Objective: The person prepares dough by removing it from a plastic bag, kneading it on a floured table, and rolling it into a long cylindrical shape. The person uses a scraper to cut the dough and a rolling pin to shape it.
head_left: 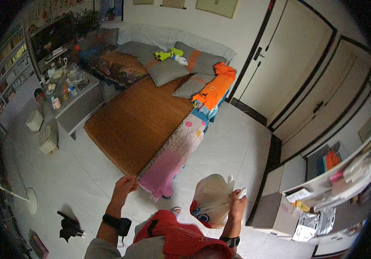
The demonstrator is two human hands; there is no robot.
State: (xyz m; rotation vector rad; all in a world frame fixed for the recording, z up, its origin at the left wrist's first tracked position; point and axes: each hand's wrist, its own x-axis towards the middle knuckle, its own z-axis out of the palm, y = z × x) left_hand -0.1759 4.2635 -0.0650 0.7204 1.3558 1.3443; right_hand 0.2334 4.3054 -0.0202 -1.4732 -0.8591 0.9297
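Observation:
My left hand (125,184) grips the near corner of a pink patterned cloth (173,155) that hangs over the front edge of a wide sofa bed with a brown mat (138,118). Held up by my right hand (237,203) is a cream fabric piece (211,196) with red and blue markings, pinched at its upper right edge. A red garment (174,235) drapes over my front, below both hands. Each wrist wears a dark band.
Grey cushions (168,70), an orange cloth (213,88) and a green toy (168,54) lie on the sofa. A low grey table (79,103) with bottles and cups stands left. A dark object (69,226) lies on the tiled floor. A cluttered shelf (332,190) is at right, doors behind.

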